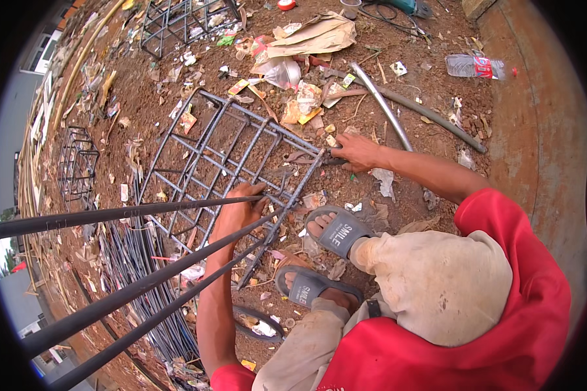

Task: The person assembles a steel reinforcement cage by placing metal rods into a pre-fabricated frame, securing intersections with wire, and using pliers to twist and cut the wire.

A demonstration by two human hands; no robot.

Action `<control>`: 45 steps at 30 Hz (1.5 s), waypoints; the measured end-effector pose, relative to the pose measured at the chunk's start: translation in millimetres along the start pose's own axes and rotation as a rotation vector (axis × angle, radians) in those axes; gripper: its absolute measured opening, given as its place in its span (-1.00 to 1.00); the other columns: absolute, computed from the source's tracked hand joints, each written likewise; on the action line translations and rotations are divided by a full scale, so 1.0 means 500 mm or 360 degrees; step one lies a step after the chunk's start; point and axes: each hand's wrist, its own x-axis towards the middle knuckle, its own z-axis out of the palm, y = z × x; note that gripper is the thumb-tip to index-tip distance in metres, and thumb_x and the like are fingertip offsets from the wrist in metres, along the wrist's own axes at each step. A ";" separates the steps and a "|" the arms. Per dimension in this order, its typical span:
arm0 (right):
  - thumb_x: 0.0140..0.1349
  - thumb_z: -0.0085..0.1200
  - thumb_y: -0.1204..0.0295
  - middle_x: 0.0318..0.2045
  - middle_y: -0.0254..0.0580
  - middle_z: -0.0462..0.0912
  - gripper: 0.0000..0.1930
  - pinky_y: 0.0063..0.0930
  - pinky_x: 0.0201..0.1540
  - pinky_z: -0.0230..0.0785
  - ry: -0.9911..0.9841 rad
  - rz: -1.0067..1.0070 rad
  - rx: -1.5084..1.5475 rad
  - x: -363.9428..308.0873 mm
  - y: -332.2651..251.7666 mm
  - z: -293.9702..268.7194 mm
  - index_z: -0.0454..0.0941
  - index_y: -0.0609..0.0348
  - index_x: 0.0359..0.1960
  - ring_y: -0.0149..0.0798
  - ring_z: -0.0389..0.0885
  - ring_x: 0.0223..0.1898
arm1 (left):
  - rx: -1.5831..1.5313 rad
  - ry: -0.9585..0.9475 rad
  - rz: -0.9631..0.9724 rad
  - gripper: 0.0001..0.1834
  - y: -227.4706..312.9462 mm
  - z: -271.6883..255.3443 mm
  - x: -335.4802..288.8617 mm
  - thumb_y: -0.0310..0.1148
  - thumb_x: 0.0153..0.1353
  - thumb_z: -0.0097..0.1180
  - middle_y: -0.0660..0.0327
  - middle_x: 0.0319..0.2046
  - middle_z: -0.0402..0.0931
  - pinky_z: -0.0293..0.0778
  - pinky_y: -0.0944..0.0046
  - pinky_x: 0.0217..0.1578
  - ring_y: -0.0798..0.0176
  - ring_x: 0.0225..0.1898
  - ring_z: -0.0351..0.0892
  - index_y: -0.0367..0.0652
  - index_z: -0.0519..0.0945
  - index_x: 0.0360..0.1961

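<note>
A rebar cage (246,161) of tied dark steel bars lies on the dirt in front of me. My left hand (242,201) is closed on bars at its near side, its grip partly covered by a long bar. Three long steel bars (150,268) run from the left edge to the cage's near end, across my left forearm. At the cage's right corner, my right hand (357,152) has its fingers curled in beside a dark piece that I cannot make out.
Thin steel rods (147,287) lie bundled at left. Other rebar cages (186,23) stand farther off. Right of the cage are a metal pipe (381,107), a plastic bottle (475,66) and a board (535,117). Paper sacking (316,36) and litter cover the dirt.
</note>
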 end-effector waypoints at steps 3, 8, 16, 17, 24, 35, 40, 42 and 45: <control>0.07 0.32 0.20 0.00 -0.03 0.40 -0.40 -0.09 0.20 0.31 0.0189 -0.0094 0.0050 -0.015 -0.019 0.004 0.39 0.03 0.15 0.08 0.36 0.18 | -0.0062 -0.0013 0.0083 -0.68 -0.003 -0.006 -0.004 -0.46 0.13 0.28 -0.04 -0.36 0.57 0.49 0.02 -0.29 -0.09 -0.34 0.61 -0.25 0.65 -0.06; 0.19 0.26 0.20 0.05 0.09 0.45 -0.48 -0.01 0.03 0.36 0.0943 -0.0382 0.0916 -0.022 -0.088 -0.019 0.40 0.22 0.07 0.11 0.48 0.05 | -0.0053 -0.0026 0.0060 -0.71 0.005 -0.018 -0.009 -0.46 0.12 0.27 -0.03 -0.37 0.57 0.49 0.02 -0.28 -0.09 -0.33 0.61 -0.24 0.65 -0.10; 0.24 0.21 0.26 -0.09 0.34 0.58 -0.52 -0.02 0.06 0.46 0.0578 -0.0176 0.0782 -0.062 -0.106 -0.052 0.39 0.35 0.06 0.28 0.58 -0.03 | -0.0115 -0.0091 0.0102 -0.71 0.011 -0.024 -0.011 -0.45 0.10 0.27 -0.04 -0.36 0.58 0.50 0.07 -0.29 -0.06 -0.34 0.63 -0.20 0.70 -0.11; 0.25 0.20 0.27 -0.06 0.38 0.57 -0.52 0.01 0.07 0.44 0.0823 -0.0395 0.0670 -0.068 -0.099 -0.030 0.39 0.37 0.06 0.28 0.57 -0.01 | -0.0139 -0.0130 0.0082 -0.71 0.015 -0.028 -0.013 -0.45 0.10 0.27 -0.04 -0.36 0.57 0.51 0.08 -0.30 -0.05 -0.35 0.63 -0.20 0.70 -0.11; 0.21 0.21 0.32 0.12 0.19 0.49 -0.47 0.00 0.13 0.40 0.0568 -0.0218 0.0788 -0.078 -0.153 0.000 0.34 0.30 0.16 0.21 0.53 0.08 | -0.0081 -0.0165 0.0102 -0.72 -0.007 -0.014 -0.062 -0.44 0.14 0.25 -0.06 -0.31 0.56 0.49 -0.04 -0.20 -0.20 -0.22 0.57 -0.21 0.67 -0.08; 0.08 0.24 0.39 0.03 0.06 0.42 -0.38 -0.01 0.18 0.32 0.0430 0.0017 0.0127 -0.021 -0.034 0.017 0.29 0.15 0.20 0.11 0.41 0.14 | -0.0059 -0.0148 0.0108 -0.69 -0.004 -0.033 -0.060 -0.51 0.09 0.26 -0.04 -0.36 0.57 0.51 0.07 -0.32 -0.09 -0.36 0.62 -0.25 0.68 -0.09; -0.01 0.29 0.33 -0.03 0.10 0.39 -0.39 0.03 0.10 0.37 0.0287 0.0130 0.0168 -0.001 -0.045 -0.030 0.33 0.27 0.06 0.12 0.41 0.10 | -0.0034 -0.0104 0.0198 -0.70 -0.014 -0.028 -0.059 -0.51 0.09 0.27 -0.04 -0.36 0.59 0.53 0.09 -0.30 -0.05 -0.33 0.65 -0.25 0.68 -0.10; -0.06 0.31 0.31 -0.06 0.11 0.38 -0.37 0.04 0.07 0.39 0.0272 0.0093 0.0102 0.001 -0.022 -0.047 0.33 0.30 0.03 0.13 0.42 0.08 | -0.0111 -0.0135 0.0119 -0.71 -0.013 -0.029 -0.057 -0.49 0.10 0.25 -0.06 -0.35 0.58 0.51 0.03 -0.28 -0.13 -0.31 0.61 -0.23 0.68 -0.10; -0.15 0.28 0.28 -0.15 0.06 0.36 -0.36 0.00 0.00 0.40 0.0403 0.0081 0.0046 -0.058 0.053 -0.052 0.36 0.33 -0.01 0.12 0.45 -0.05 | -0.0176 -0.0136 0.0035 -0.74 -0.010 -0.039 -0.064 -0.48 0.12 0.23 -0.09 -0.36 0.56 0.49 -0.06 -0.26 -0.22 -0.29 0.57 -0.21 0.68 -0.12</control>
